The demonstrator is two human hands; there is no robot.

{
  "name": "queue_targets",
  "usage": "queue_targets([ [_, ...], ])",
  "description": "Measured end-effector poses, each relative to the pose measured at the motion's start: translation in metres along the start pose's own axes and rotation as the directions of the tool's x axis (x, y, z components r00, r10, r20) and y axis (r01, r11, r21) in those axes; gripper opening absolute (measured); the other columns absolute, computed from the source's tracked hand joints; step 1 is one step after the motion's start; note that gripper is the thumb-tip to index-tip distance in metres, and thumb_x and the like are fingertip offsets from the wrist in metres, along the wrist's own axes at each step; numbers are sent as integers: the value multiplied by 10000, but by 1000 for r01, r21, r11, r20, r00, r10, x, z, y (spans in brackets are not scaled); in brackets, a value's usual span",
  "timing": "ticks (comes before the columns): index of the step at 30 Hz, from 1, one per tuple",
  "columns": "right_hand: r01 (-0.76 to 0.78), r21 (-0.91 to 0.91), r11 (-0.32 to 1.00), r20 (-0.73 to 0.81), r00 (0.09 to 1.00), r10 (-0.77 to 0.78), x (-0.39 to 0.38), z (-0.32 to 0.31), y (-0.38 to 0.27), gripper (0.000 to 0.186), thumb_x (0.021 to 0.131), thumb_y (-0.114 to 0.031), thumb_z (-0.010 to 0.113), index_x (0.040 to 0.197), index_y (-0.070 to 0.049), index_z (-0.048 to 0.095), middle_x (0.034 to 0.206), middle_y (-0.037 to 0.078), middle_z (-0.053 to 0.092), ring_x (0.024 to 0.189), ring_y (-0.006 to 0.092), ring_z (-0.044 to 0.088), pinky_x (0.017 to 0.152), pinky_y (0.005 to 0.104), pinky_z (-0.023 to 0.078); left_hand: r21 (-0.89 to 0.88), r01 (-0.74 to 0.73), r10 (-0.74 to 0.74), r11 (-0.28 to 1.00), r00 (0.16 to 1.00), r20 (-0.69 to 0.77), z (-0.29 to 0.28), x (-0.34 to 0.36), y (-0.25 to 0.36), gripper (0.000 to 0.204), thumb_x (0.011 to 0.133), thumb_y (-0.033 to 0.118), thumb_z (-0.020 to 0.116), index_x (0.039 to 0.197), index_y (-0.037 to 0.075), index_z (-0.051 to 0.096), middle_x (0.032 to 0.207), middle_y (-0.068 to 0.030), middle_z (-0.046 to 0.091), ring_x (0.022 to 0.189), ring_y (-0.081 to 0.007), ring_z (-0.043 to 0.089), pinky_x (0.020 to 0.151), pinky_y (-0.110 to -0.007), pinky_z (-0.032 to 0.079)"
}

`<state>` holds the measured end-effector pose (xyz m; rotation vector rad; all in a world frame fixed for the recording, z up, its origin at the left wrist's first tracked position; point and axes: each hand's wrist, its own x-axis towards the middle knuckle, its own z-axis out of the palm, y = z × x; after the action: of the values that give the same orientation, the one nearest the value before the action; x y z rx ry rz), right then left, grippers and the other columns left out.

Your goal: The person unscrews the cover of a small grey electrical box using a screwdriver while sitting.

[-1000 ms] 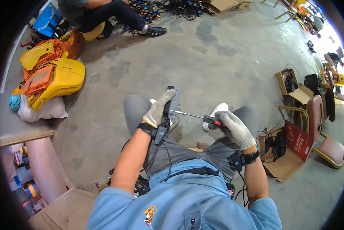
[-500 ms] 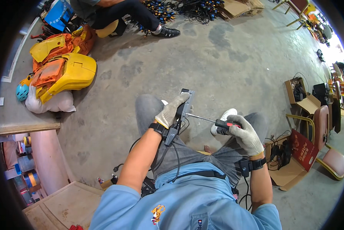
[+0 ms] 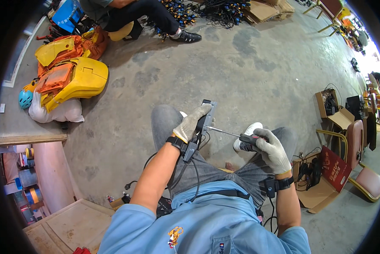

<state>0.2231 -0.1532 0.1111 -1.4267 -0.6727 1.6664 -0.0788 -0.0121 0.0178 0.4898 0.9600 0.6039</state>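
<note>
Between my knees, my gloved left hand (image 3: 193, 122) is wrapped round a grey and black box-shaped device (image 3: 209, 115), held tilted with its narrow side toward the right. A thin black cable hangs from its lower end. My gloved right hand (image 3: 274, 149) is closed on the handle of a screwdriver (image 3: 227, 132) with a black and red grip. Its metal shaft points left, and the tip meets the lower right side of the device. Whether the tip sits in a screw is too small to tell. My left fingertips are partly hidden behind the device.
Yellow and orange plastic shells (image 3: 77, 80) lie at the left. A seated person's shoe (image 3: 186, 36) is at the far side, beside heaped black cables (image 3: 224, 12). Open cardboard boxes (image 3: 321, 199) and a chair (image 3: 354, 142) stand at the right. A wooden board (image 3: 67, 222) is at the lower left.
The screwdriver's grip has turned in my right hand, with less red showing now. The device and both hands are in nearly the same place; the whole view has shifted slightly.
</note>
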Motion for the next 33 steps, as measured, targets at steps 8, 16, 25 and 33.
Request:
queue_targets([
  [8, -73, 34, 997, 29, 997, 72, -1, 2, -6, 442, 1106, -234, 616, 1403, 92, 592, 1222, 120, 669, 1014, 185, 669, 935, 339, 564, 7, -6, 6, 1000, 1000, -1, 2, -1, 1, 535, 1049, 459, 731, 1295, -12, 665, 1030, -156, 761, 879, -235, 782, 737, -323, 640],
  [16, -75, -181, 981, -21, 997, 73, 1, 0, -6, 429, 1143, -291, 535, 1337, 69, 662, 1275, 115, 686, 1041, 168, 657, 938, 309, 550, -42, 6, -5, 999, 1000, 17, -2, 2, -1, 495, 1053, 423, 732, 1252, -26, 665, 1018, -159, 754, 846, -231, 764, 747, -335, 647],
  [25, 24, 73, 997, 7, 1000, -25, -1, 1, 2, 551, 1012, -144, 704, 1480, 93, 535, 1246, 145, 668, 1112, 207, 662, 1012, 336, 541, -57, -9, 9, 998, 1000, 9, -1, 3, -2, 486, 1060, 411, 724, 1256, -29, 664, 1012, -161, 755, 848, -232, 763, 743, -339, 647],
  [33, -96, 26, 995, 0, 995, 96, 0, -4, -2, 492, 1149, -300, 563, 1424, 109, 568, 1108, 150, 715, 931, 189, 671, 803, 322, 555, -51, 15, -14, 999, 1000, 18, 0, 4, -2, 471, 1062, 413, 720, 1240, -20, 664, 1005, -155, 751, 838, -231, 758, 741, -350, 647],
])
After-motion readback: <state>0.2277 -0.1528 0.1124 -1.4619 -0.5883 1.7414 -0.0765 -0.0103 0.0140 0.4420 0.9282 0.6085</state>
